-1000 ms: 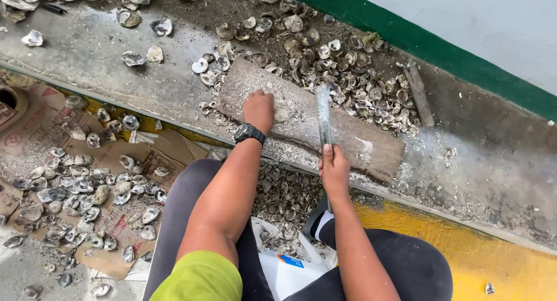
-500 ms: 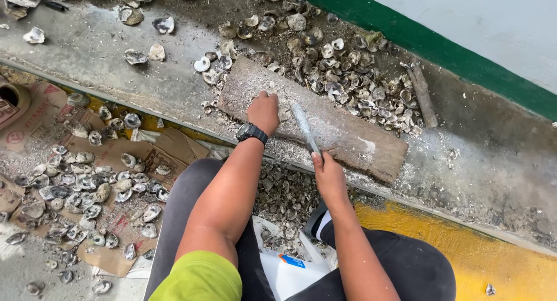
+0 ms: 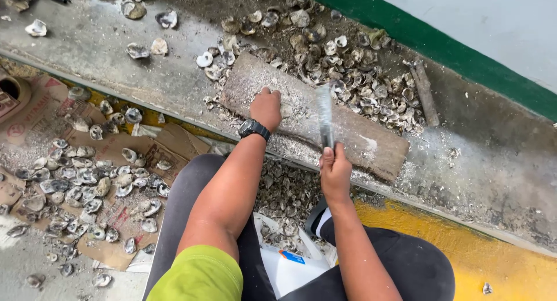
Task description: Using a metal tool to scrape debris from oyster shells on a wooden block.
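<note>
My left hand (image 3: pixel 267 108), with a black watch on the wrist, presses down on a small shell on a worn wooden board (image 3: pixel 360 132) that lies on a concrete ledge. What it holds is mostly hidden under the fingers. My right hand (image 3: pixel 335 172) grips the handle of a flat metal blade (image 3: pixel 325 114), blurred by motion, raised above the board just right of my left hand. A heap of oyster shells (image 3: pixel 348 74) lies behind the board.
Opened shells are spread on flattened cardboard (image 3: pixel 87 179) at the lower left. A white plastic container (image 3: pixel 290 266) with shell bits sits between my knees. A stick (image 3: pixel 423 92) lies near the green-edged wall. Yellow painted floor (image 3: pixel 499 260) runs at the right.
The blade swung from upright to tilted left and is back upright over the board. My left hand stayed on the board.
</note>
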